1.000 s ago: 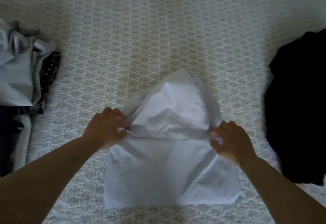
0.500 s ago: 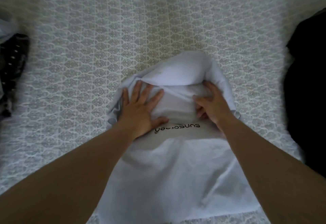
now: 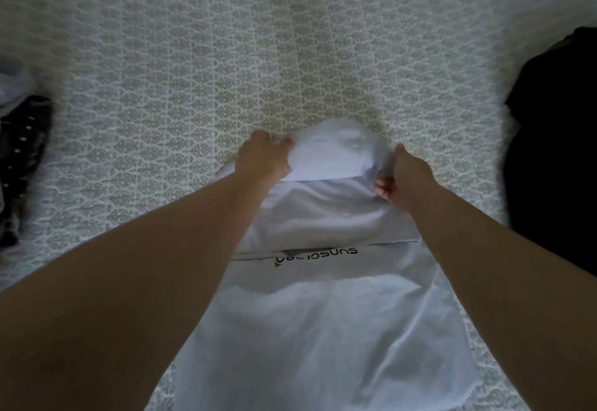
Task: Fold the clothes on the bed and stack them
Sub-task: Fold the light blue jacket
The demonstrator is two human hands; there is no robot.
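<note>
With the white hooded garment (image 3: 323, 313) lying at the near middle of the bed (image 3: 226, 55), left hand (image 3: 263, 160) and right hand (image 3: 405, 181) each grasp its hood's (image 3: 336, 152) sides mid-fold, which next likely needs drawing nearward.

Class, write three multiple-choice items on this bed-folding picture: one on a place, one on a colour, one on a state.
1. Where does the black garment pile lie on the patterned bedspread?
A right edge
B centre
C under the forearms

2. What colour is the lettering on the pale white hooded garment?
A red
B black
C gold

3. What are the left hand and right hand doing?
A resting idle
B gripping the hood
C holding hangers

Answers: 1 A, it fills the right border; 2 B, dark print; 3 B, fingers curl on the hood's sides.
</note>
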